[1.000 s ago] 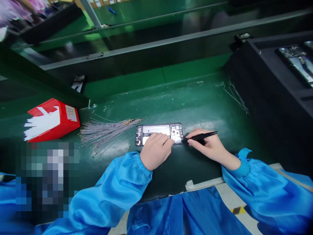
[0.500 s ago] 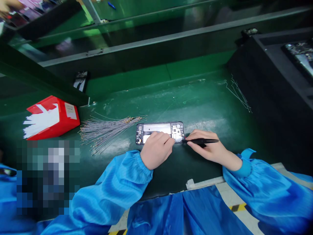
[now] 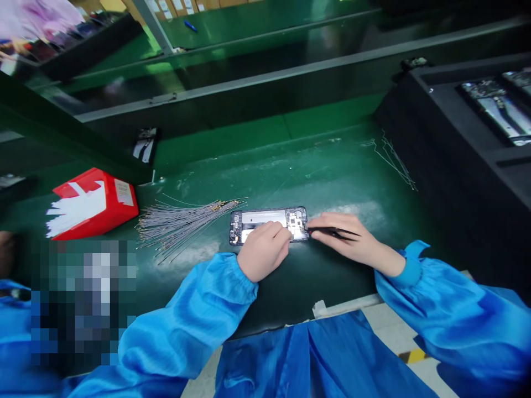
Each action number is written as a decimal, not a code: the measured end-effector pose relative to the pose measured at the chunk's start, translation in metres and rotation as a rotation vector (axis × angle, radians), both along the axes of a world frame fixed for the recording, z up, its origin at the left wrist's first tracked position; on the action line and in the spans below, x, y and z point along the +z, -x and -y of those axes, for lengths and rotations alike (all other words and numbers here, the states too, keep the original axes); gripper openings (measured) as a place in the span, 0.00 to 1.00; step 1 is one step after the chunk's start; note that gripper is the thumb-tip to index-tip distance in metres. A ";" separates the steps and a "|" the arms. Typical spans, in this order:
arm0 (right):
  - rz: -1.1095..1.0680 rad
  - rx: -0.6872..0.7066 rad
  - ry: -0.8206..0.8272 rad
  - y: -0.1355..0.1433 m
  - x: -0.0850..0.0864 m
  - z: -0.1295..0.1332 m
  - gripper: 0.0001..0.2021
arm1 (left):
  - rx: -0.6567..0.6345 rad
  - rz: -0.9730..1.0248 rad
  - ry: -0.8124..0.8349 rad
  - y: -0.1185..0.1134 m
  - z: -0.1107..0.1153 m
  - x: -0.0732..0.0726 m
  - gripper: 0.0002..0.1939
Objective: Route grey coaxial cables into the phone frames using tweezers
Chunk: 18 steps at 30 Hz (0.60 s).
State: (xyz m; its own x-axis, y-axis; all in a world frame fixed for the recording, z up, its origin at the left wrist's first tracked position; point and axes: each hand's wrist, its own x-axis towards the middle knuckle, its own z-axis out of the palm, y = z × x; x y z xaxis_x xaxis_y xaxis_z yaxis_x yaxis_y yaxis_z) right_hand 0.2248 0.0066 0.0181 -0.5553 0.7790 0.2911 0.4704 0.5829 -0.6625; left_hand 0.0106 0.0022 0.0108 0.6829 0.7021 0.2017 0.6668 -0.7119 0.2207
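An opened smartphone [image 3: 269, 215] lies flat on the green bench, its circuit board [image 3: 296, 220] bare at the right end. My left hand [image 3: 264, 251] is closed over its near edge, fingers curled and gripping it, covering part of the middle. Black tweezers [image 3: 342, 232] are pinched in my right hand [image 3: 357, 239], just beyond the phone's right end. Their tips reach the right edge of the phone; whether they grip anything there is too small to tell. To the left of the phone, a bundle of thin grey cables [image 3: 186, 221] lies fanned out, close to its left end.
A red bin [image 3: 93, 224] with white paper strips stands at left, beside a green post [image 3: 74, 130]. At right, a black tray box [image 3: 440, 127] carries opened phones [image 3: 498, 110]. Loose thin wires [image 3: 396, 163] lie beside it. Another opened phone [image 3: 145, 145] rests at the back left.
My right hand and the tweezers have shifted slightly; the tips now sit higher along the phone's right edge. The left hand keeps its hold. The camera view has turned a little to the right.
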 end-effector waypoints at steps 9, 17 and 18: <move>0.231 0.076 -0.103 0.007 -0.007 -0.016 0.10 | 0.094 0.078 0.077 -0.004 -0.003 -0.001 0.08; 0.213 0.068 -0.069 0.010 -0.005 -0.015 0.14 | -0.003 0.158 0.179 0.001 0.003 0.002 0.13; 0.206 0.070 -0.063 0.011 -0.005 -0.015 0.15 | -0.032 0.159 0.179 0.002 0.004 0.002 0.14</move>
